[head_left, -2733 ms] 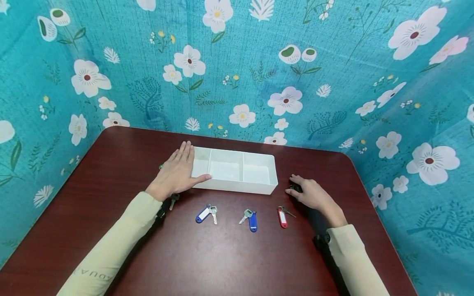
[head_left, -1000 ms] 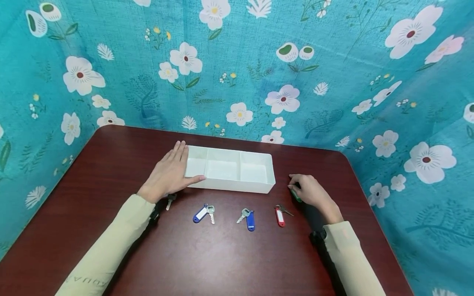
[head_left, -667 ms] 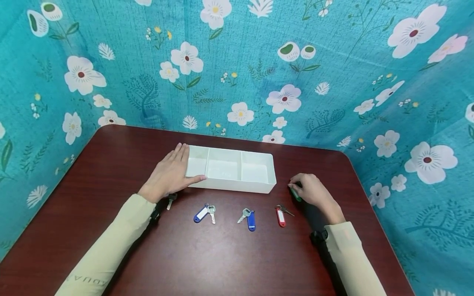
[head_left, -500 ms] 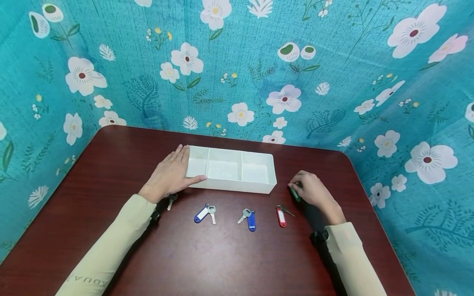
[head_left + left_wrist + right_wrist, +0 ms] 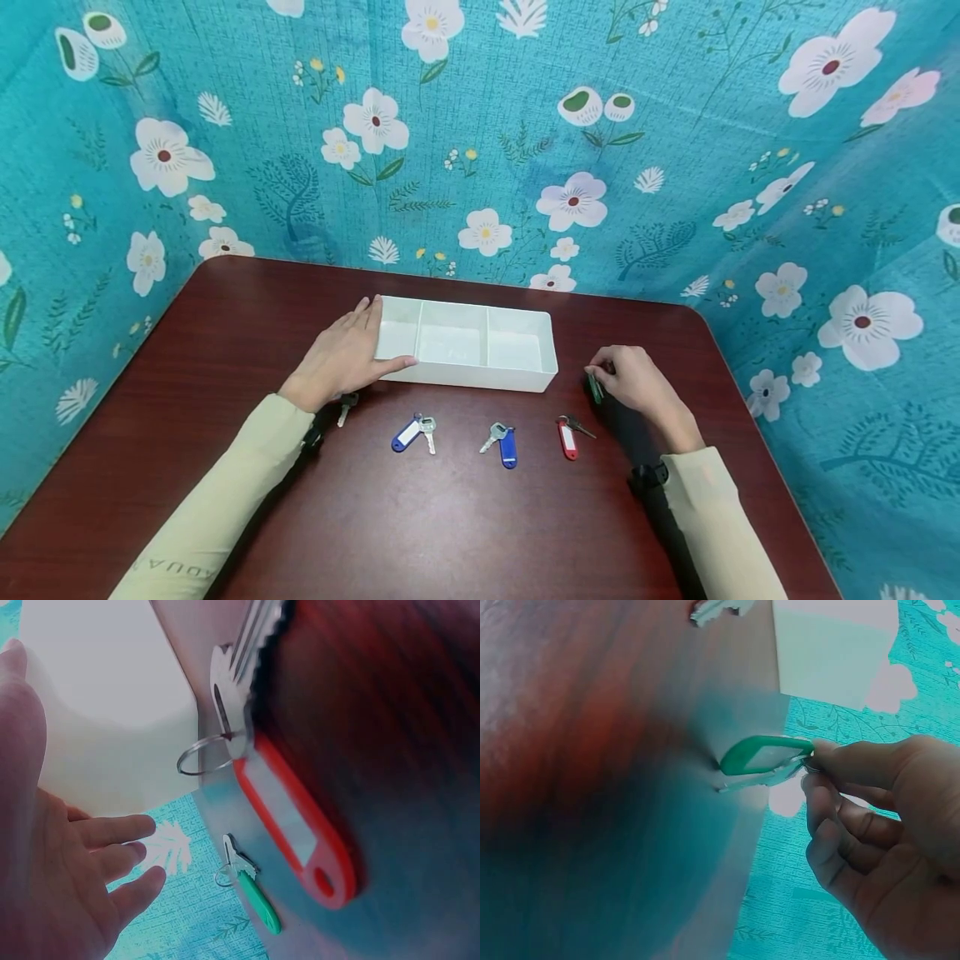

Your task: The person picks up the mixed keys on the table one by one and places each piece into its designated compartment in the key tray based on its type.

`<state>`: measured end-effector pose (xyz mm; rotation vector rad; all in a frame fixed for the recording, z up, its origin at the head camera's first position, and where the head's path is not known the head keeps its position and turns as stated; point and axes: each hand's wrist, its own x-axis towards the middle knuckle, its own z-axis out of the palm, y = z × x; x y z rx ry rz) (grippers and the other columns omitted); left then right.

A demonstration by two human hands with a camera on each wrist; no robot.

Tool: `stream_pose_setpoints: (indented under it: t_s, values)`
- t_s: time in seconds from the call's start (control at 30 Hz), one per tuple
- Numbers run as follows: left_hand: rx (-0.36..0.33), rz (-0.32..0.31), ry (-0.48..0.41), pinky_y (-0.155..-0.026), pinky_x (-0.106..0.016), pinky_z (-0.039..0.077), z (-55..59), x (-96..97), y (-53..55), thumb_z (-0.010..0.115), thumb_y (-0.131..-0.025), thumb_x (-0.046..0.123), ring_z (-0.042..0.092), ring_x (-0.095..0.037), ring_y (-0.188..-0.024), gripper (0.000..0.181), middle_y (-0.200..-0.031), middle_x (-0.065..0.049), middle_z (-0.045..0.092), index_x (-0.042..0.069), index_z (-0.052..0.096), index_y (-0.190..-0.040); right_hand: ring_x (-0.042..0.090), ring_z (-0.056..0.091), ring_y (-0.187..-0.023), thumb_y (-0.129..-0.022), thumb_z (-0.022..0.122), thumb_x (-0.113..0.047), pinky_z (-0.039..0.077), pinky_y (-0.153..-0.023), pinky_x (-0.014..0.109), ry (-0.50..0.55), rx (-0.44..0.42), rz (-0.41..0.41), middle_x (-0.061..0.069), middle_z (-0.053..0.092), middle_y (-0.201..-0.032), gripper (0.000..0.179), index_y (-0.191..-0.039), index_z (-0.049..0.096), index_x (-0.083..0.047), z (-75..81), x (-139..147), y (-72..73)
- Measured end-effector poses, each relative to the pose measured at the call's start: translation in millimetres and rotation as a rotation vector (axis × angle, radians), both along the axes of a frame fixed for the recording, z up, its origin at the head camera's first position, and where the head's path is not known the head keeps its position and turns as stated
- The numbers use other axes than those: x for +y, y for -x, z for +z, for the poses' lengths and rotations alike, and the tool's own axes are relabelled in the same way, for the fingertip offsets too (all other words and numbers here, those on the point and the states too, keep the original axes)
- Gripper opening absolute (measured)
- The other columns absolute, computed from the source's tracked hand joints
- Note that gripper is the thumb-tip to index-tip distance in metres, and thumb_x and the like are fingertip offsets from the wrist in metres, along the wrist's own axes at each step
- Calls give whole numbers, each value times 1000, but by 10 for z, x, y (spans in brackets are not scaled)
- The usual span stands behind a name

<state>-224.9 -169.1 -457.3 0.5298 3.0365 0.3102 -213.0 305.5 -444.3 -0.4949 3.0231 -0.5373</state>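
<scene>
My left hand (image 5: 337, 354) lies with straight fingers along the left end of a white three-compartment tray (image 5: 480, 377), thumb at its front edge. Between thumb and fingers, my right hand (image 5: 637, 383) pinches a key with a green tag (image 5: 761, 755) by its ring end, right of the tray. The tag and key hang tilted from the fingertips, low over the tabletop. Beside my left hand, the left wrist view shows a red-tagged key (image 5: 296, 821) close up and a green-tagged key (image 5: 259, 904) farther off. The left hand and forearm mostly hide these in the head view.
On the brown table (image 5: 480, 517), in front of the tray, lie two blue-tagged keys, one left (image 5: 408, 434) and one nearer the middle (image 5: 507, 448). A red-tagged key (image 5: 567, 440) lies to their right. A flowered turquoise cloth (image 5: 480, 167) rises behind the table.
My right hand has gone from loosely spread fingers over the green-tagged key to pinching it, and the tag now tips up from the table. My left hand stays at the tray's end.
</scene>
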Motion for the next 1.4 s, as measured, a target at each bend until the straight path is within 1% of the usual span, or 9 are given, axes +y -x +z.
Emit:
stream_pose_setpoints:
  t_s: [0.2,0.27,0.43,0.67,0.9,1.0,1.13,1.3,1.4]
  values:
    - [5,3,-4,-130,-52,31,-13,-6,12,34,-86,96,26,-42,-161,132,-172,-28,25,-8,12,-165,16,58,-68,-96,76,-17,52,-64,30,24,3,-23,4,74,-81,10,-98,79,-7,60,-17,0]
    - [9,6,-13,-128,-53,34,-20,-3,13,34,-86,96,28,-43,-161,133,-171,-29,27,-9,13,-165,16,57,-68,-97,76,-17,51,-64,30,29,9,-27,4,73,-81,10,-97,79,-7,69,-22,-5]
    - [4,12,-34,-123,-55,41,-33,2,3,33,-84,98,32,-44,-159,134,-169,-31,29,-8,13,-165,16,54,-63,-97,76,-16,47,-59,30,48,21,-35,2,70,-74,10,-93,78,-8,83,-36,-29]
    - [-4,13,-39,-117,-57,47,-25,6,-10,31,-83,99,38,-44,-156,136,-166,-32,34,-6,8,-166,16,51,-57,-99,74,-16,44,-54,29,73,23,-53,1,65,-67,12,-92,76,-6,103,-76,-45]
    - [26,16,-53,-103,-54,57,-32,8,-17,38,-84,96,59,-41,-137,133,-155,-30,52,-6,12,-166,17,50,-58,-100,72,-19,42,-52,30,124,2,-79,3,65,-68,17,-95,78,-4,152,-127,-68]
    - [31,15,-52,-98,-53,60,-20,14,-26,40,-85,95,64,-40,-129,132,-147,-29,60,-6,13,-166,17,51,-60,-101,71,-19,42,-53,29,134,0,-86,5,68,-71,17,-97,79,-4,161,-142,-75]
    - [26,20,-39,-91,-52,62,-2,17,-28,42,-85,94,68,-39,-122,131,-139,-28,65,-5,12,-166,17,51,-61,-101,71,-18,42,-54,30,144,2,-94,5,70,-73,14,-96,79,-7,165,-152,-81]
    - [25,21,-22,-93,-52,62,6,22,-24,46,-87,91,66,-39,-125,129,-144,-29,61,-6,12,-166,18,53,-62,-100,71,-18,43,-55,30,156,8,-100,3,71,-73,14,-94,79,-8,201,-178,-95]
    - [33,11,-1,-102,-53,59,13,23,-22,49,-89,87,60,-42,-135,127,-151,-31,55,-8,13,-165,18,52,-61,-100,71,-18,43,-54,30,163,3,-110,3,70,-71,15,-94,79,-8,235,-205,-109]
